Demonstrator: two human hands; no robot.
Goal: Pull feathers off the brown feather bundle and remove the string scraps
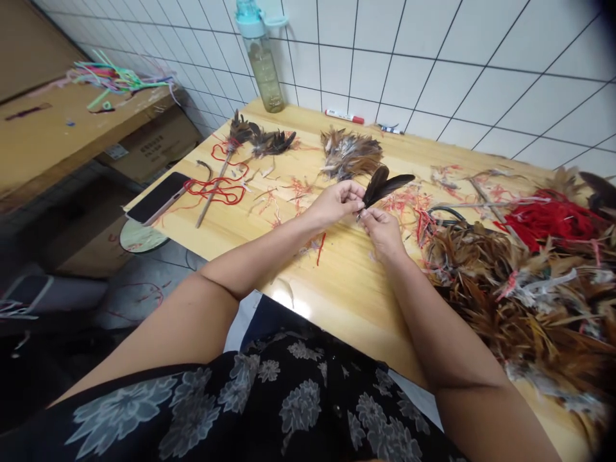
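Note:
My left hand (337, 200) and my right hand (382, 230) meet over the middle of the wooden table (346, 282). Both pinch the quill ends of a few dark feathers (385, 184), which fan up and to the right from the fingers. A small pile of brown and grey feathers (349, 154) lies just behind the hands. Red thread scraps (298, 189) are scattered around them.
A big heap of brown feathers (524, 301) fills the right side, with red yarn (548, 218) behind it. At the left lie a feathered stick (226, 160) with red cord, a phone (161, 196), a water bottle (262, 58), a red marker (344, 116) and scissors (445, 218).

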